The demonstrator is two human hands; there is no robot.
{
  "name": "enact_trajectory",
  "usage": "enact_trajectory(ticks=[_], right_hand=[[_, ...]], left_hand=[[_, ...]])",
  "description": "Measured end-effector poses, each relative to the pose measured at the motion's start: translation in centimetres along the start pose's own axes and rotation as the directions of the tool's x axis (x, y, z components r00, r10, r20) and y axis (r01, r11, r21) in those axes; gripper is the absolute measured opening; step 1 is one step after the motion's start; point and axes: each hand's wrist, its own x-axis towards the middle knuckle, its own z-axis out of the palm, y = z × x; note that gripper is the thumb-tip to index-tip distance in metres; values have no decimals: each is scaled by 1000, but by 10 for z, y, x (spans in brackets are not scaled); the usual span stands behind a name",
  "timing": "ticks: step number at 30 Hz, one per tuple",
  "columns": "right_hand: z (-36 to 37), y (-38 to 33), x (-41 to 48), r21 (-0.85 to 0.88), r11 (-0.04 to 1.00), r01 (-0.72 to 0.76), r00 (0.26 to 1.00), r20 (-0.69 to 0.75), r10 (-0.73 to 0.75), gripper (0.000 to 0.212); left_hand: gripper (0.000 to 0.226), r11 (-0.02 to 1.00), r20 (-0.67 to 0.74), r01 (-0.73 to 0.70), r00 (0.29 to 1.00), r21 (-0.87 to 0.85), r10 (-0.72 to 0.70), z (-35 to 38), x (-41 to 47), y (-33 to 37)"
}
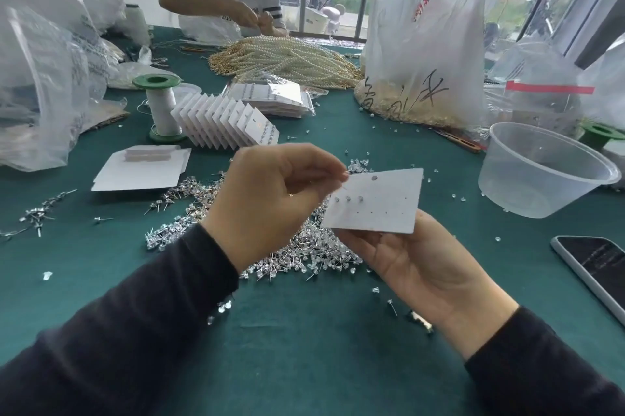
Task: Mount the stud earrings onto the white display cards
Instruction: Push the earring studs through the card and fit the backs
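Right hand [416,263] grip holds white display card [382,209], three studs [348,199] seated. Left hand [270,202] grip pinches stud earring [345,176] at card's far-left corner.

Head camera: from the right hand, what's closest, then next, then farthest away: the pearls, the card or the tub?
1. Card: held in the right hand itself.
2. Tub: off to the right, a bit further ahead.
3. Pearls: far ahead, to the left.
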Motion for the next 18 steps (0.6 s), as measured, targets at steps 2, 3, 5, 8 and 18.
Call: enact_trajectory(ticks=[2, 3, 5, 8, 18], right_hand=[[3, 3, -2, -22, 1000, -3, 999, 35, 4, 26], [5, 4, -2, -32, 999, -4, 999, 43, 5, 25], [7, 7, -3, -34, 999, -10, 999, 41, 11, 22], [8, 9, -3, -22, 1000, -16, 999, 45, 17, 21], [9, 10, -5, -171, 985, 25, 1000, 23, -21, 33]], left_hand=[[21, 995, -11, -94, 995, 42, 95, 7, -5, 3], [21, 990, -15, -124, 992, 63, 125, 9, -6, 3], [19, 986, -9, -146, 989, 78, 147, 12, -8, 3], [16, 984, -3, -154, 988, 92, 155, 14, -9, 3], [17, 932, 55, -264, 964, 248, 259, 11, -9, 6]])
